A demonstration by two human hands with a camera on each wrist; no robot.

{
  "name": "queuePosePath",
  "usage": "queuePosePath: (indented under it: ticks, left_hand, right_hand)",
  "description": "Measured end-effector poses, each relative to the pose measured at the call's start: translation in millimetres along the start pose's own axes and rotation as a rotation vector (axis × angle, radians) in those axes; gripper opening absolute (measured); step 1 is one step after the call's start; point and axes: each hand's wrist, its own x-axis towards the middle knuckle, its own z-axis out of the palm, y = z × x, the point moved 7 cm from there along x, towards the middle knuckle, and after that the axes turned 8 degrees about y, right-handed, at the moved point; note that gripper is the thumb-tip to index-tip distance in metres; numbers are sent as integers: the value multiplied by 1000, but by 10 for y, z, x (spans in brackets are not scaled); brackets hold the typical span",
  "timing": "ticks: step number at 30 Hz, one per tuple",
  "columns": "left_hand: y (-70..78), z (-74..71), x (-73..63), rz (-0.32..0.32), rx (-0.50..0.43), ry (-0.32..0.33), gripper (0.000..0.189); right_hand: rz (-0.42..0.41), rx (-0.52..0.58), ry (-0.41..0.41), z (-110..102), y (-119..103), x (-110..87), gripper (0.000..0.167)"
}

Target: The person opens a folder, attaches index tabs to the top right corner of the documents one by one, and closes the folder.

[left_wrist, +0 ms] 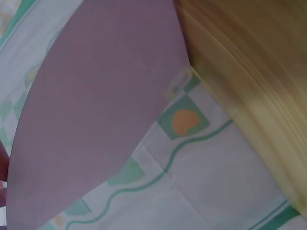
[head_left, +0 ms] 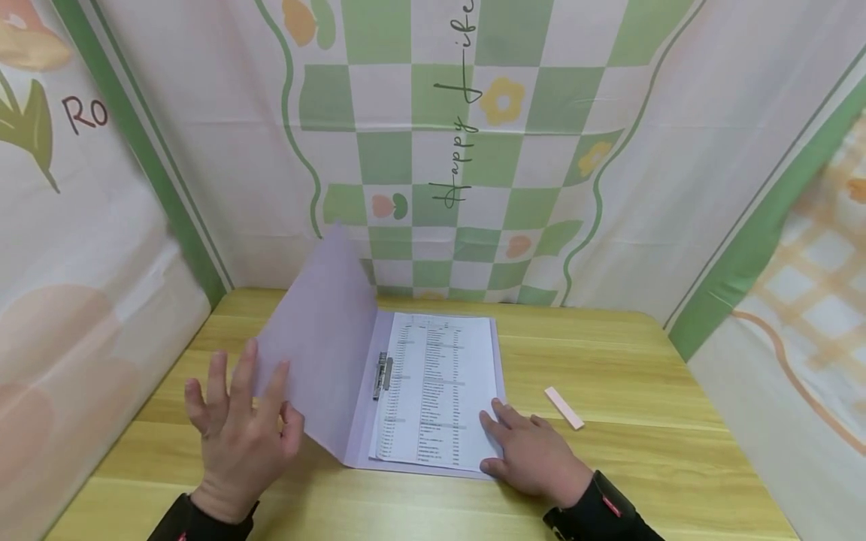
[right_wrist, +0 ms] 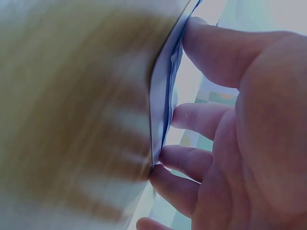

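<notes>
A pale purple folder [head_left: 368, 443] lies on the table with its front cover [head_left: 318, 330] raised at a steep tilt to the left. Inside it sits a stack of printed sheets [head_left: 443, 391], beside a metal clip [head_left: 382, 376] near the spine. My left hand [head_left: 246, 436] is at the cover's outer edge with its fingers spread. Fingertips of my right hand [head_left: 531, 451] rest on the lower right edge of the sheets and folder. In the right wrist view its fingers [right_wrist: 201, 115] and thumb meet that edge. The outside of the cover [left_wrist: 96, 110] fills much of the left wrist view.
A small pale pink strip [head_left: 564, 408] lies on the wooden table [head_left: 609, 361] to the right of the folder. Patterned cloth [head_left: 446, 150] hangs along the back and both sides of the table.
</notes>
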Motion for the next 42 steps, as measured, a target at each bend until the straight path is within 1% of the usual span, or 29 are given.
queuePosePath:
  ticks: [6,10,12,13,14,16,18,19,20,22,24,27,31,35,37,42]
  left_hand:
    - [-162,22,-80,-75,166,-106,35]
    - [-235,36,-151,-89,247,-185,37]
    - [-264,53,-197,-87,269,-253,42]
    - [-284,73,-228,-94,273,-314,46]
    - [-304,103,-266,-101,275,-396,49]
    - [-334,177,-367,-106,261,-581,52]
    - [-347,248,-505,-103,240,-768,55]
    - [-350,279,-583,-97,223,-837,57]
    - [-348,310,-653,-92,211,-892,59]
    - [-338,360,-762,-90,193,-949,62]
    - [-325,402,-840,-105,195,-1001,64]
    - [-308,461,-888,-151,197,-1079,62]
    - [-286,534,-931,-187,183,-1165,59]
    - [-283,588,-1001,-244,142,-1260,67]
    - [-284,607,-1048,-274,122,-1298,73]
    - [-286,647,-1219,-328,100,-1390,78]
  right_hand:
    - [0,8,2,6,11,-12,71]
    - [9,12,-1,6,23,-21,71]
    - [11,17,-1,1,26,-25,71]
    - [9,19,2,-5,24,-26,71]
    - [7,20,4,-9,24,-27,71]
    - [4,23,10,-24,20,-27,71]
    - [2,26,17,-44,14,-26,71]
    - [1,26,19,-53,11,-27,71]
    - [1,26,19,-61,10,-27,71]
    - [1,28,20,-77,8,-28,71]
    - [-3,29,19,-88,5,-32,71]
    - [-6,30,16,-102,5,-35,71]
    - [2,30,10,-120,10,-34,71]
    - [1,41,13,-131,-2,-31,71]
    - [-4,49,16,-134,-14,-24,71]
    - [-5,70,2,-127,-35,4,72]
